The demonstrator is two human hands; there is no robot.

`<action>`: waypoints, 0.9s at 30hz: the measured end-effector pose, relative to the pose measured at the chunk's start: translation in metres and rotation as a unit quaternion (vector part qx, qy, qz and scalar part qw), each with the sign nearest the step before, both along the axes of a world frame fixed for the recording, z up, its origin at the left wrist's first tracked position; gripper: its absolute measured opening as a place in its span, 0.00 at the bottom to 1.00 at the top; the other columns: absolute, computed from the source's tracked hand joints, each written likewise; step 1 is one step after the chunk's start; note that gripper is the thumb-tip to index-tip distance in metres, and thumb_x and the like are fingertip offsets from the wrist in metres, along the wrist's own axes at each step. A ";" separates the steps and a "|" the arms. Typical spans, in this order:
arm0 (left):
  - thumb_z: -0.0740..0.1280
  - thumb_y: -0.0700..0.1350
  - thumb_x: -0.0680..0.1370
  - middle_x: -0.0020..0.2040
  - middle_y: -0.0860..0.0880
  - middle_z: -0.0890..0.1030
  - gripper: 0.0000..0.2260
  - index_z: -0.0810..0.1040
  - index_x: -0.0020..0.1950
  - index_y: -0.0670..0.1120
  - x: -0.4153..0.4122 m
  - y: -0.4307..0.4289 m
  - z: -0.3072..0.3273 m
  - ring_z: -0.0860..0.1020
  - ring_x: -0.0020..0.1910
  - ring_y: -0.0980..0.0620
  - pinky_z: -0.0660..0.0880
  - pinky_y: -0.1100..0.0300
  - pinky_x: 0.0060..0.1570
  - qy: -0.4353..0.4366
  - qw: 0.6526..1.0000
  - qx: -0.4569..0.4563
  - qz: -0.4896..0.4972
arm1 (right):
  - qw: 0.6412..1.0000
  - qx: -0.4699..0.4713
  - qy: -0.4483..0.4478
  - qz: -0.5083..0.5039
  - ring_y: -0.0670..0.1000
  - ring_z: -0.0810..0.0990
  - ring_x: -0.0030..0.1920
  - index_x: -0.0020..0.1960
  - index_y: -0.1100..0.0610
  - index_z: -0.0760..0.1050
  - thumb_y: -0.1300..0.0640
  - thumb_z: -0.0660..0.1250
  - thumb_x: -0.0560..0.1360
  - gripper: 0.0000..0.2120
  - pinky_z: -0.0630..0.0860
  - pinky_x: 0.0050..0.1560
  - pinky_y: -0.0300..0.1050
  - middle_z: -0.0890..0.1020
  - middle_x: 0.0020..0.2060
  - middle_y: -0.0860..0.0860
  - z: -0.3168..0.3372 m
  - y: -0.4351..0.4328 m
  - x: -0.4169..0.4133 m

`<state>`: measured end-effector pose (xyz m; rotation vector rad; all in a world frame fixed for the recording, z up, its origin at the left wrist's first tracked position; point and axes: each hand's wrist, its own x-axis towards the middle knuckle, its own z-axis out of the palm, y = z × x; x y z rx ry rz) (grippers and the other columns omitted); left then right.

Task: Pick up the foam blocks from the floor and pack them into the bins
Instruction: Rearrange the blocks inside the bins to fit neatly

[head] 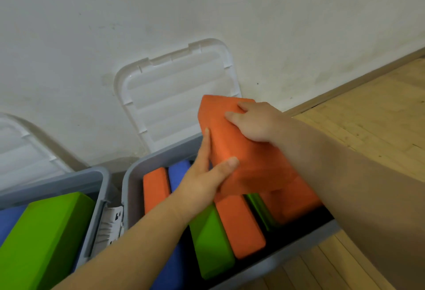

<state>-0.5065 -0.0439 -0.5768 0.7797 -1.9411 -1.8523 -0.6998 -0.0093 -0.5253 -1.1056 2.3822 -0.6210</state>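
Orange foam block (239, 151) — matte, rectangular, tilted — held above the right grey bin (135, 174). Left hand (204, 179) grips its near-left edge; right hand (255, 121) clasps the top face.

Scuffed white wall (207, 2), wooden floor (368, 110).

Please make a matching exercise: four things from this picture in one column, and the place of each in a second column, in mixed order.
Things
1. raised orange block
2. white lid behind the right bin
3. green block at the far left
4. blue block nearest the wall

Places
A. lies in the left bin
B. gripped by the left hand and right hand
C. leans against the wall
D. stands beside a packed orange block

Pairs: 1-B, 2-C, 3-A, 4-D
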 end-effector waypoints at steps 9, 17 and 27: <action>0.72 0.59 0.77 0.69 0.58 0.72 0.24 0.72 0.72 0.64 0.022 -0.029 0.028 0.75 0.55 0.72 0.73 0.75 0.52 -0.088 0.945 -0.255 0.185 | 0.987 -0.091 -0.102 0.080 0.52 0.65 0.77 0.82 0.48 0.57 0.44 0.61 0.83 0.31 0.62 0.75 0.43 0.63 0.80 0.49 -0.027 -0.015 0.025; 0.78 0.61 0.68 0.69 0.59 0.60 0.38 0.66 0.76 0.66 0.031 -0.024 0.022 0.73 0.57 0.61 0.67 0.80 0.41 -0.195 0.918 -0.329 0.105 | 0.988 -0.116 -0.063 0.083 0.51 0.75 0.68 0.78 0.43 0.65 0.36 0.66 0.77 0.32 0.71 0.64 0.45 0.75 0.72 0.48 -0.052 -0.002 -0.002; 0.68 0.67 0.75 0.62 0.58 0.71 0.26 0.70 0.69 0.59 0.027 -0.030 0.032 0.72 0.57 0.57 0.69 0.56 0.55 -0.174 0.881 -0.367 0.243 | 0.979 0.063 0.176 0.080 0.65 0.43 0.81 0.80 0.35 0.33 0.21 0.49 0.73 0.44 0.43 0.76 0.71 0.49 0.83 0.53 -0.105 0.007 -0.016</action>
